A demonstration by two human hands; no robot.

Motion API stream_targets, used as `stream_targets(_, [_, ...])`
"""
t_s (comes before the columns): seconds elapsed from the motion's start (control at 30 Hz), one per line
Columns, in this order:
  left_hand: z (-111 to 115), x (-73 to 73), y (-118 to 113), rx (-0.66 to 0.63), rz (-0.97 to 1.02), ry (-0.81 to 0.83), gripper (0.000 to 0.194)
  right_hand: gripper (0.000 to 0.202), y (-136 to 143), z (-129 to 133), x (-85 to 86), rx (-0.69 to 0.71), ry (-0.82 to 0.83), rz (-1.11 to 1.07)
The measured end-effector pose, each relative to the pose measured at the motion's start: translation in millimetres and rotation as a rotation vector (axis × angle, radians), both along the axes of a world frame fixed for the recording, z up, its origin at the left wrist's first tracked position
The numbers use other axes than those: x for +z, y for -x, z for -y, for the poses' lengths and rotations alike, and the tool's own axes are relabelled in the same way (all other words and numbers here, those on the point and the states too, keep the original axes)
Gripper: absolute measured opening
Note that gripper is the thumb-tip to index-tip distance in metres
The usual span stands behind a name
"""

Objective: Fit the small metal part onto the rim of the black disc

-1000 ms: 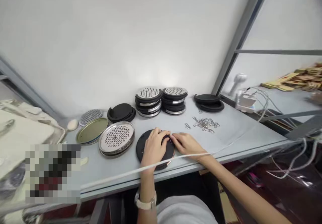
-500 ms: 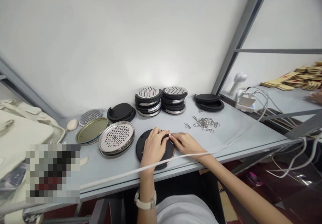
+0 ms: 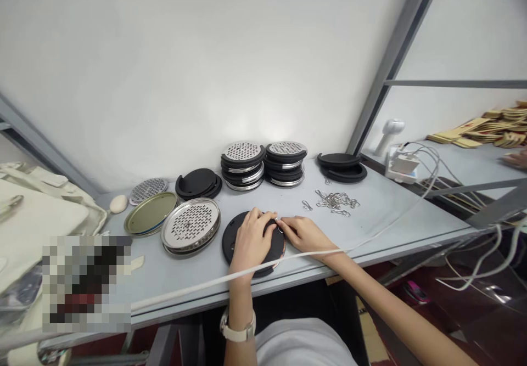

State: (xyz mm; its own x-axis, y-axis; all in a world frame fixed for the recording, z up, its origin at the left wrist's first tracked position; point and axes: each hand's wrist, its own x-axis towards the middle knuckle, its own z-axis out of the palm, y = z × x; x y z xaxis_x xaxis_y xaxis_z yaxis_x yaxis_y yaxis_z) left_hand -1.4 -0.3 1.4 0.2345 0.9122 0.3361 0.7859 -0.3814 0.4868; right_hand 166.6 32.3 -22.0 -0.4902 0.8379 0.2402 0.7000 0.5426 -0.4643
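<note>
A black round disc (image 3: pixel 233 233) lies flat near the table's front edge. My left hand (image 3: pixel 254 237) rests over it, fingers bent around its upper right part. My right hand (image 3: pixel 304 234) is closed at the disc's upper right rim, its fingertips pinching a small metal piece beside my left fingertips. To the right lies a loose pile of metal clips (image 3: pixel 337 201). Left of the disc are a perforated metal disc (image 3: pixel 191 223) and an olive round lid (image 3: pixel 151 213).
Two stacks of black and metal discs, the left stack (image 3: pixel 242 171) and right stack (image 3: pixel 285 168), stand by the wall. Black covers (image 3: pixel 341 167) sit at the back right. A white cable (image 3: pixel 193 287) crosses in front. Another person's hand (image 3: pixel 514 159) shows at the far right.
My hands have hardly moved; the fingertips shift slightly at the disc's rim. The other person's hand at the far right has moved a little.
</note>
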Motion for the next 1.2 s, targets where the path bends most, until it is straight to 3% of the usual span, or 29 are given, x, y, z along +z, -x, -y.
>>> stream_targets(0.6, [-0.3,1.2,-0.3,-0.005,0.027,0.018,0.026,0.032,0.1,3.0,1.4,0.011,-0.062,0.061])
stream_targets(1.2, [0.7,2.1,-0.6,-0.011,0.034,0.016,0.025,0.032,-0.2,5.0,2.7,0.022,-0.133,-0.024])
